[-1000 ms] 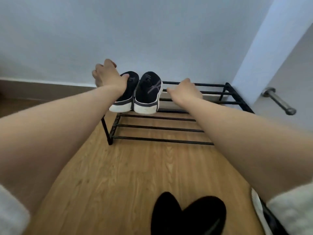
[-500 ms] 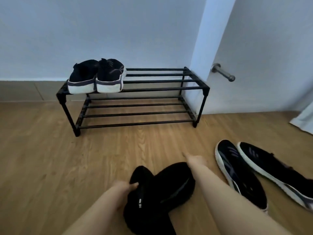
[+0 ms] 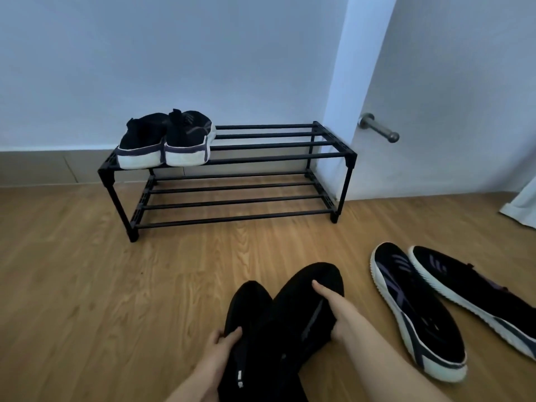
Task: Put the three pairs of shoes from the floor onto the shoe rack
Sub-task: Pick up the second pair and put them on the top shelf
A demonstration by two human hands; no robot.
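A black two-tier shoe rack (image 3: 261, 158) stands against the wall. One pair of black sneakers with white soles (image 3: 166, 140) sits on the left end of its top shelf, heels toward me. On the floor right in front of me lies an all-black pair of shoes (image 3: 278, 317). My left hand (image 3: 222, 348) grips the left shoe of that pair at its side, and my right hand (image 3: 333, 310) is closed on the right shoe. A third pair, black with white soles and purple stripes (image 3: 443, 306), lies on the floor at the right, untouched.
A wooden floor (image 3: 87, 285) stretches between me and the rack. A white door with a metal stopper (image 3: 380, 130) stands right of the rack. White fabric (image 3: 522, 207) hangs at the far right edge.
A second ago both hands were at the rack's top shelf by the first pair. They have pulled back and down to the all-black pair on the floor and closed on it.
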